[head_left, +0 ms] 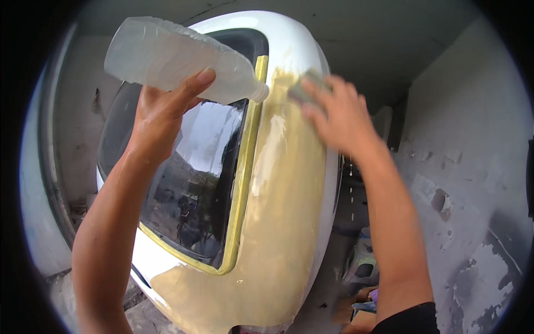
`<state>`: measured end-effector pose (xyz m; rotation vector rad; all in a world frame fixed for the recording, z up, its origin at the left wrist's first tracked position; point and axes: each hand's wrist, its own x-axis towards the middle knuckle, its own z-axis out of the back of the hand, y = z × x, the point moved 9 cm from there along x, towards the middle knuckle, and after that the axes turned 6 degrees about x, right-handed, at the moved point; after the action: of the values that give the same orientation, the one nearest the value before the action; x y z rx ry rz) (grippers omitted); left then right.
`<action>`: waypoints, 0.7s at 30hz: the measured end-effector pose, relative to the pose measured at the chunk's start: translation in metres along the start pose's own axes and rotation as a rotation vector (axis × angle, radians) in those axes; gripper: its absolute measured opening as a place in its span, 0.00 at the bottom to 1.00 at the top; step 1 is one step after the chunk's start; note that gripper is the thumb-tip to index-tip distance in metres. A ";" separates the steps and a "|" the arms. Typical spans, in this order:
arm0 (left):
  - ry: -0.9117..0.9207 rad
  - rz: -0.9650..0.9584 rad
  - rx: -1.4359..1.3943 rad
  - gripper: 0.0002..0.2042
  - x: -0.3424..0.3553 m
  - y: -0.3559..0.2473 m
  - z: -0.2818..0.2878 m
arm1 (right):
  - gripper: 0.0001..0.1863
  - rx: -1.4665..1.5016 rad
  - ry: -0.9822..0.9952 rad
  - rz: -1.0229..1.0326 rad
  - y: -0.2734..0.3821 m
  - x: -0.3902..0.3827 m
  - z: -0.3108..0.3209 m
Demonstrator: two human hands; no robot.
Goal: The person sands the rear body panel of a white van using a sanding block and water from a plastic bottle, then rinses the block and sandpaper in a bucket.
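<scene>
My left hand [158, 114] grips a cloudy plastic bottle [178, 55], tipped on its side with the neck pointing right and slightly down at the car's pillar. In my right hand [345, 114] is a grey-green sanding block [302, 92], laid against the upper part of the pillar and smeared by motion. Beneath both hands lies a white car body [261, 21] with a large wet-looking, tan filler patch [286, 206]. Yellow masking tape [243, 195] borders the dark glass window [192, 167] to the left of the patch.
A rough, peeling grey wall [467, 167] rises on the right. Drops of water fall beside the car. On the floor at lower right stand a pale plastic container [360, 264] and an open cardboard box [364, 321]. Another wall [83, 111] is at the left.
</scene>
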<state>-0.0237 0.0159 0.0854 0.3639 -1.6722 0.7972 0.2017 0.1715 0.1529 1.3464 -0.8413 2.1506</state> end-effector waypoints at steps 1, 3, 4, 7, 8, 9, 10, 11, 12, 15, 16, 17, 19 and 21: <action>0.000 -0.006 -0.030 0.42 -0.001 0.001 0.007 | 0.31 0.025 -0.015 0.025 0.012 0.006 -0.005; 0.087 0.121 -0.103 0.37 -0.015 0.001 0.015 | 0.25 0.187 -0.051 -0.060 -0.013 0.020 -0.042; 0.068 0.163 -0.110 0.32 -0.019 0.008 0.016 | 0.25 0.146 -0.041 -0.007 -0.005 0.025 -0.033; -0.030 0.099 -0.193 0.20 -0.031 0.007 0.013 | 0.24 0.249 -0.144 0.171 0.019 -0.024 -0.019; -0.002 0.098 -0.308 0.20 -0.029 0.009 0.008 | 0.24 0.286 -0.107 0.136 0.035 -0.056 -0.017; -0.033 0.060 -0.513 0.21 -0.033 0.008 -0.003 | 0.25 0.223 -0.020 0.107 0.043 -0.095 0.003; 0.011 0.116 -0.587 0.22 -0.037 0.007 -0.014 | 0.25 0.177 0.022 0.116 0.049 -0.127 0.009; 0.014 0.110 -0.618 0.23 -0.041 0.004 -0.018 | 0.26 0.135 0.066 0.131 0.056 -0.158 0.011; -0.059 0.060 -0.607 0.26 -0.045 0.000 -0.011 | 0.26 0.120 0.087 0.157 0.069 -0.185 0.013; -0.124 0.106 -0.552 0.31 -0.062 0.027 0.007 | 0.25 0.161 0.096 0.170 0.069 -0.167 -0.018; -0.120 0.093 -0.569 0.31 -0.065 0.021 0.007 | 0.25 0.131 0.060 0.162 0.051 -0.141 -0.019; -0.114 0.085 -0.591 0.31 -0.070 0.018 0.004 | 0.25 0.103 0.026 0.148 0.031 -0.119 -0.022; -0.135 0.060 -0.601 0.29 -0.078 0.005 0.001 | 0.25 0.308 0.000 0.074 -0.011 -0.076 -0.024; -0.206 0.036 -0.558 0.24 -0.086 -0.002 0.012 | 0.25 0.310 -0.050 0.062 -0.001 -0.072 -0.019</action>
<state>-0.0087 -0.0088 0.0037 0.0238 -2.0148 0.2978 0.2201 0.1808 0.0816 1.5462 -0.5911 2.3777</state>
